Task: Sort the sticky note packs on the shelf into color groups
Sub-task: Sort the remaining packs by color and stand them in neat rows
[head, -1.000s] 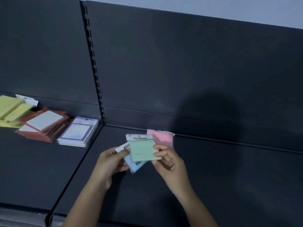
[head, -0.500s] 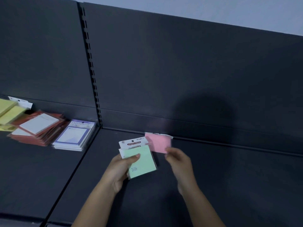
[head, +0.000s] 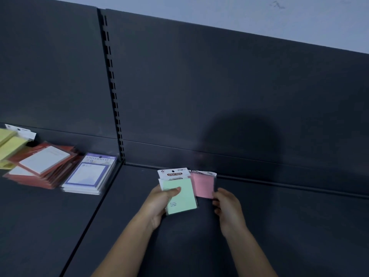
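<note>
My left hand (head: 159, 204) grips a small stack of sticky note packs, thumb across the top one. That top pack is the green pack (head: 180, 196); a white "STICKY NOTE" header card (head: 173, 172) sticks out behind it. A pink pack (head: 203, 184) lies on the dark shelf (head: 279, 226) just right of the stack, near the back panel. The curled fingertips of my right hand (head: 226, 206) meet the pink pack's lower right corner. Whether they pinch it is unclear.
On the neighbouring shelf section to the left lie yellow packs (head: 9, 144), a fanned pile of red-framed pads (head: 42, 164) and a stack of blue-bordered pads (head: 89, 174). A slotted upright (head: 113, 92) divides the two sections.
My right hand let go of the green pack, which stayed in my left hand's stack, and moved right to the pink pack's corner. The blue pack under the stack is now hidden.
</note>
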The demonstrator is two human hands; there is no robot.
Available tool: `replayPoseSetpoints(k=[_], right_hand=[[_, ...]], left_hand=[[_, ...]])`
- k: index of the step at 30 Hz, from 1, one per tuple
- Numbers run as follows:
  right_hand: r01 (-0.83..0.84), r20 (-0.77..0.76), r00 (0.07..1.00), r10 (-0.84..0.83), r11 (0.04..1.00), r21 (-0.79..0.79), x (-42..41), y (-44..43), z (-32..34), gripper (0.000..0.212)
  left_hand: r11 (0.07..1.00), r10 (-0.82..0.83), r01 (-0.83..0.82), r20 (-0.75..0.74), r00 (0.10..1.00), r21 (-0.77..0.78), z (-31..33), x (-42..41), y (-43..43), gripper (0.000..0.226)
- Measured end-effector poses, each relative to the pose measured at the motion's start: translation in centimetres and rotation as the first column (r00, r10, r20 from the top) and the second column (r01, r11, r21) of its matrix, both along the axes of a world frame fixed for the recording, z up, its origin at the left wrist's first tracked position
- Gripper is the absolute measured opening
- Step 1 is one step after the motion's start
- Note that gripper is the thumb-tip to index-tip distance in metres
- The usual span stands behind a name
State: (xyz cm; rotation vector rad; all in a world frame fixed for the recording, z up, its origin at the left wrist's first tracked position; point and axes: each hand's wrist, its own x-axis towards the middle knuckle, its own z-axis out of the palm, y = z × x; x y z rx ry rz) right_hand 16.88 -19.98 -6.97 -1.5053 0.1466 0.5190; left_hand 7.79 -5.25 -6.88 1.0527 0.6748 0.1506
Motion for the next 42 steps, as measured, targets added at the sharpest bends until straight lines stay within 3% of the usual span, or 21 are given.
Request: replayPoseSetpoints(k=[2, 6, 10, 14, 19, 25, 31, 38, 42], right_hand=[[-0.028, -0.008, 1.000, 0.028, 1.000, 0.006, -0.1, 0.3, -0.1, 0.009], [-0.040, -0.028, 0.999, 0.042, 0.997, 0.059, -0.6, 1.2, -0.2, 0.012], [-0.006, -0.073, 0.997, 0.022, 0.977, 0.213, -1.2, 0.6, -0.2, 0.014], [-0.135, -0.043, 0.987, 0.155, 0.945, 0.300, -2.6, 0.5, 0.0, 0.014], [-0.336, -0.005, 0.931, 0.365, 0.864, 0.375, -5.0, 0.6, 0.1, 0.021], [-0.451, -0.047, 0.856, 0.515, 0.788, 0.420, -10.9, 2.8, 1.1, 0.011], [-0.542, -0.066, 0.766, 0.639, 0.699, 0.466, -19.6, 6.3, 1.8, 0.011], [-0.514, -0.062, 0.781, 0.621, 0.697, 0.500, -30.3, 11.7, 2.5, 0.015], [-0.453, -0.062, 0.826, 0.560, 0.726, 0.518, -36.3, 14.8, 2.4, 0.021]], left_hand=[[0.998, -0.032, 0.032, 0.001, 0.999, -0.055, -0.1, -0.3, -0.1, 0.023], [0.995, -0.061, 0.062, 0.011, 0.998, -0.081, -0.2, -1.1, -1.1, 0.021], [0.993, 0.028, -0.025, 0.028, 0.999, -0.118, 0.2, -2.7, -1.0, 0.020], [0.974, 0.215, -0.212, 0.035, 0.976, -0.081, 1.0, -5.1, -1.3, 0.018], [0.897, 0.441, -0.435, 0.089, 0.893, -0.079, 1.6, -10.5, -2.8, 0.021], [0.720, 0.693, -0.691, 0.111, 0.712, -0.059, 2.2, -19.1, -4.1, 0.021], [0.538, 0.837, -0.842, 0.133, 0.531, -0.026, 3.5, -28.1, -3.2, 0.012], [0.441, 0.881, -0.895, 0.162, 0.445, 0.058, 4.4, -37.6, 1.2, 0.015], [0.457, 0.866, -0.885, 0.182, 0.466, 0.096, 4.9, -42.1, 4.4, 0.015]])
